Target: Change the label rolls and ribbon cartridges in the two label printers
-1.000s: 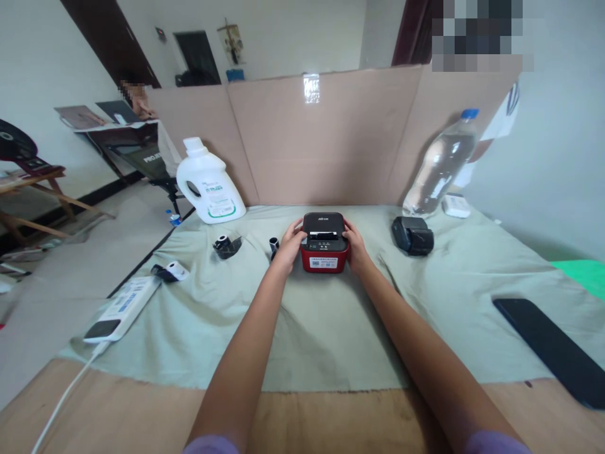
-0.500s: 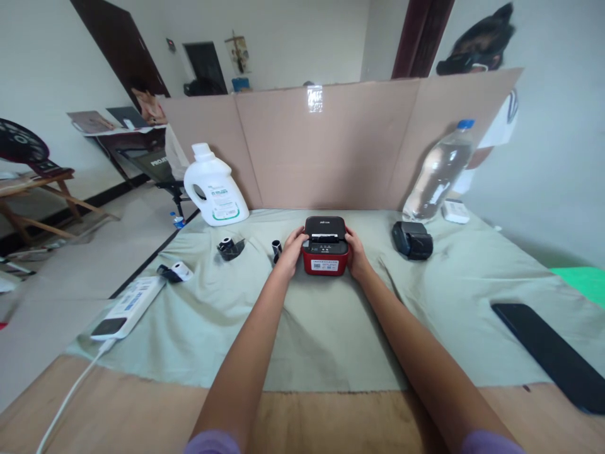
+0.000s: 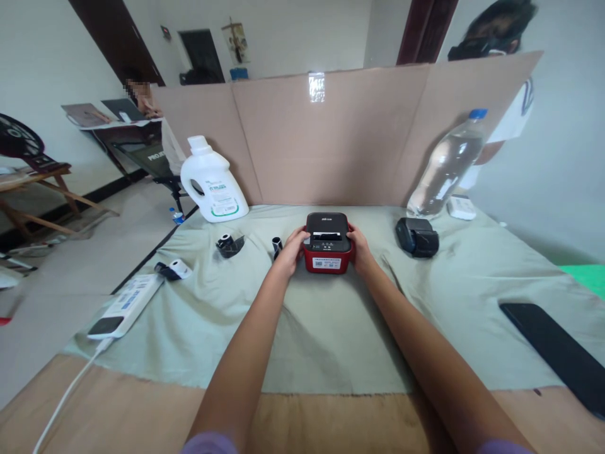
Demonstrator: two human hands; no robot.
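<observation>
A red and black label printer point(image 3: 327, 244) rests on the green cloth in the middle. Its black top has a slot with a white strip, and a white sticker is on its front. My left hand point(image 3: 293, 249) grips the printer's left side, fingers closed against the casing. On the opposite side my right hand point(image 3: 359, 247) holds it in the same way. Just left of my left hand stands a small dark roll point(image 3: 276, 244), partly hidden by that hand. Farther left lies another black roll point(image 3: 229, 244) with a loose end.
A white detergent bottle point(image 3: 215, 183) and a large clear water bottle point(image 3: 447, 164) stand before a cardboard screen point(image 3: 331, 139). A small black device point(image 3: 416, 237) lies right, a black phone point(image 3: 553, 347) nearer. A white power strip point(image 3: 126, 306) sits left. Other people are beyond the screen.
The camera view has shifted slightly. Both hands stay on the printer, which sits in about the same place on the cloth.
</observation>
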